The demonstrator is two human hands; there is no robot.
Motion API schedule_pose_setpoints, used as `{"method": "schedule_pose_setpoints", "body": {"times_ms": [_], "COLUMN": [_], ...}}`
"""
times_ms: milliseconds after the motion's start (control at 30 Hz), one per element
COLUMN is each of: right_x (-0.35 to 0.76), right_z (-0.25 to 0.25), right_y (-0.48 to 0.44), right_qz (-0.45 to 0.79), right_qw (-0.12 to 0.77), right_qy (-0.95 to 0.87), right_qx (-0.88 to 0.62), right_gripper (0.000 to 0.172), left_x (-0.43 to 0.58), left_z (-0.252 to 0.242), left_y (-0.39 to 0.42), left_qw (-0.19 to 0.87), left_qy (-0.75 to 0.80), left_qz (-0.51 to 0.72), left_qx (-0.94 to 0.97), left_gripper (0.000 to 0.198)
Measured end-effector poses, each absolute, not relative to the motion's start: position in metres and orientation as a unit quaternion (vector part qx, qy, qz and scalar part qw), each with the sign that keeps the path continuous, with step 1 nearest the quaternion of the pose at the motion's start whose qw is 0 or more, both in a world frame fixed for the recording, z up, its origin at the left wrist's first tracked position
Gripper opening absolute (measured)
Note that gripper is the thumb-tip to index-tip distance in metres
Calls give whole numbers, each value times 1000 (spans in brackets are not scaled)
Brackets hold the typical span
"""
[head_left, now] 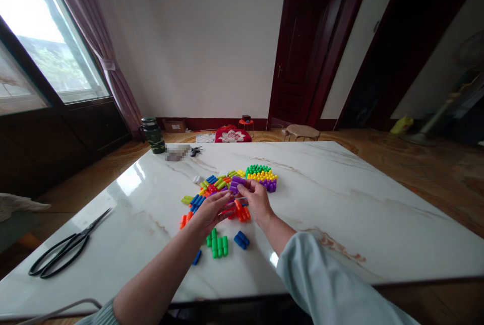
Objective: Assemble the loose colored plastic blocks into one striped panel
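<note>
Over the middle of the table my right hand (258, 203) pinches a purple building block (237, 184) made of joined pegs. My left hand (213, 210) meets it from the other side, fingertips closed at its lower left edge. Beneath and behind the hands lies a loose heap of coloured blocks, among them orange blocks (242, 211) and blue blocks (197, 202), partly hidden by my hands. Closer to me are green blocks (219, 245) and a blue block (241, 240). Just behind my right hand stand joined rows of green, yellow and purple blocks (260, 176).
Large black-handled scissors (71, 244) lie at the left of the marble-patterned table (340, 204). A camouflage flask (154, 136), a blurred-out item (177, 152) and a small dark tool (195, 151) are at the far left corner. Beyond the table stands a round stool (302, 131).
</note>
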State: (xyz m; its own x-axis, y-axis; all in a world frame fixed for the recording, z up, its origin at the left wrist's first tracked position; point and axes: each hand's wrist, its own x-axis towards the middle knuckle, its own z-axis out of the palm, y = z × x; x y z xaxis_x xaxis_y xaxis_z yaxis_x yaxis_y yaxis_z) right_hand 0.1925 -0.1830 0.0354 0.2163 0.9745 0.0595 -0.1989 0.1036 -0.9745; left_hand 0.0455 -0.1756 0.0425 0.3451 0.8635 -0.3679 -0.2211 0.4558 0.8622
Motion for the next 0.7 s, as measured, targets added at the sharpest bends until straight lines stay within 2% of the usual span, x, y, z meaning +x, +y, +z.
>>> {"method": "schedule_pose_setpoints", "body": {"times_ms": [100,200,267,367,500,700], "right_x": [231,280,308,334,341,337], "right_z": [36,32,27,16,0,-15], "right_y": [-175,-175,-177,-180,-177,-170], "right_qz": [287,66,28,22,25,53], "right_qw": [560,380,265,174,164,240], "right_qy": [-498,-557,-548,-524,-540,-524], "right_qx": [-596,-736,-793,-833,-825,-816], "right_gripper": [23,20,23,26,31,29], "left_x": [42,39,39,41,42,39], "left_z": [44,49,52,53,48,44], "left_y": [-172,-171,-172,-174,-171,-169], "left_qw": [717,708,707,710,718,718], "left_qy": [470,483,483,482,472,474], "left_qz": [372,378,381,373,356,351], "left_qx": [356,349,349,353,366,369], "left_gripper": [27,27,27,26,25,25]}}
